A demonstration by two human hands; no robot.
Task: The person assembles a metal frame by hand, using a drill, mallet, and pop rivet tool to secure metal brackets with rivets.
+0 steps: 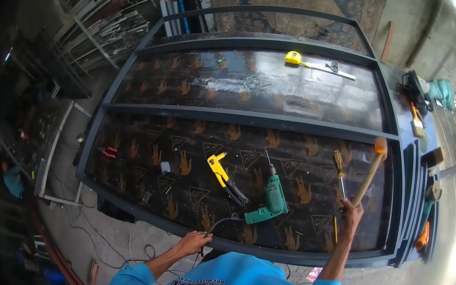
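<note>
Right hand: wrapped around the wooden handle of a mallet [371, 174]; I see that hand [351, 211] over the right side of the panel.
Mallet head: orange, at the right end of the dark middle rail [242, 119]; I cannot tell whether it touches. A glancing blow, I judge, could mark the rail or knock it out of line.
Left hand: well apart from the right, laid on the front rail [282, 256]; I cannot tell whether this hand [193, 243] grips. If its hold is loose, the frame could shift when struck.
Screwdriver: yellow-handled, its shaft pointing toward the right hand; a low swing could catch this screwdriver [339, 163].
Drill cord: black, running from the green drill [273, 202] to beside the left hand; snagging this cord [228, 219] could drag the drill into the yellow hand riveter [217, 167].
Small metal pieces: loose heap [252, 81] beyond the middle rail; heavy shaking could scatter them.
</note>
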